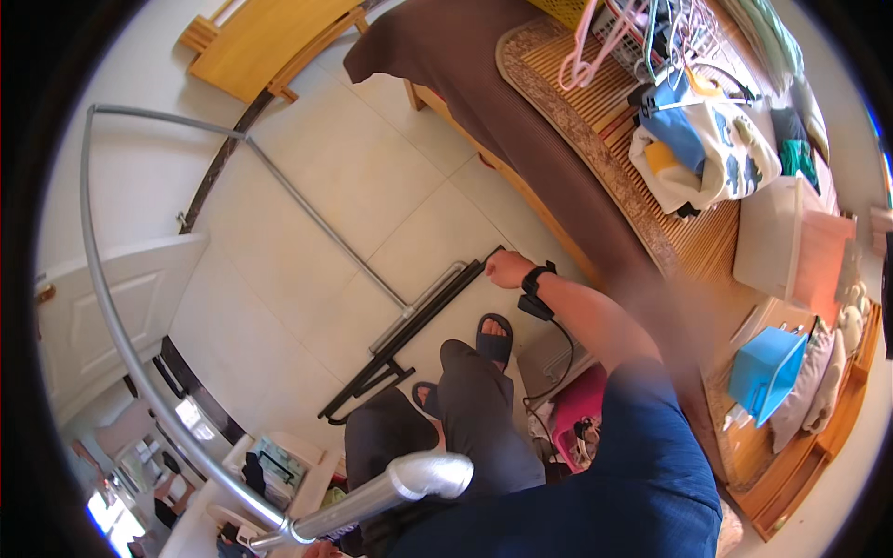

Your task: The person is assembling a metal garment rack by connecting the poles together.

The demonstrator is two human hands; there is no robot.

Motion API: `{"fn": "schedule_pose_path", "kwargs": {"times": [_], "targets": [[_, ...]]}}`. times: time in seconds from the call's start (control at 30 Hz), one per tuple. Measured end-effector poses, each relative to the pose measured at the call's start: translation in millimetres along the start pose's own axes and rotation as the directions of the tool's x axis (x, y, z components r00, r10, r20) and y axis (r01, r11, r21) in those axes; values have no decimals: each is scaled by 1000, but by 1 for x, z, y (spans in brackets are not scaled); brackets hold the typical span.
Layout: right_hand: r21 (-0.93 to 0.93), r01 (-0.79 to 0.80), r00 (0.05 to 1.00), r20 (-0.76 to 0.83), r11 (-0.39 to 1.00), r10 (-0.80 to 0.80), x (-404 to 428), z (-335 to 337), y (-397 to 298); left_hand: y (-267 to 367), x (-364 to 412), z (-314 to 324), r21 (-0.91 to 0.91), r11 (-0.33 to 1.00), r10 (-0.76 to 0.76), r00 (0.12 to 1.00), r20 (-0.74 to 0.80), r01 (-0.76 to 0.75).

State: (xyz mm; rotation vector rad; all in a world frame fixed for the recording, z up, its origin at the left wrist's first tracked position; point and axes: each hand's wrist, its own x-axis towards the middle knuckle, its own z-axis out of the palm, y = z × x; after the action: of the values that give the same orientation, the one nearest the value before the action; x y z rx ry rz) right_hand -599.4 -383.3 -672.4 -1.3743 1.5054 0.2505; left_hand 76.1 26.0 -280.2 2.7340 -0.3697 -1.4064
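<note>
My right hand, with a black strap and a small device at the wrist, is curled at the upper end of a long black folded metal frame. That frame slants across the floor tiles in front of my feet. A large grey tubular metal rack arches over the left side. One pipe of it runs down to a T-joint beside the black frame, and its near pipe end rises before my lap. Only some fingers of my left hand show at the bottom edge, below the near pipe; their grip is hidden.
At right stands a bed with a bamboo mat, piled clothes, hangers, a translucent box and a blue bin. A pink basket is beside my leg. A white door is at left, a wooden headboard at top.
</note>
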Motion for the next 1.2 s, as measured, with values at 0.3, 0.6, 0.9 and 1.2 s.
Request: {"fn": "schedule_pose_path", "kwargs": {"times": [0.3,0.6,0.9,1.2], "targets": [[-20,65,998,29,998,-65,122,66,9,-69,118,-13,-6,998,68,997,-28,-68],[-158,10,1000,8,987,-9,158,108,53,55,106,80,82,989,129,987,-94,-122],[-385,114,970,-157,916,-186,147,130,83,10,176,49,364,815,483,876,5,-452],[-612,138,978,-41,779,-206,123,143,89,67,148,85,260,921,296,955,17,-290]]}}
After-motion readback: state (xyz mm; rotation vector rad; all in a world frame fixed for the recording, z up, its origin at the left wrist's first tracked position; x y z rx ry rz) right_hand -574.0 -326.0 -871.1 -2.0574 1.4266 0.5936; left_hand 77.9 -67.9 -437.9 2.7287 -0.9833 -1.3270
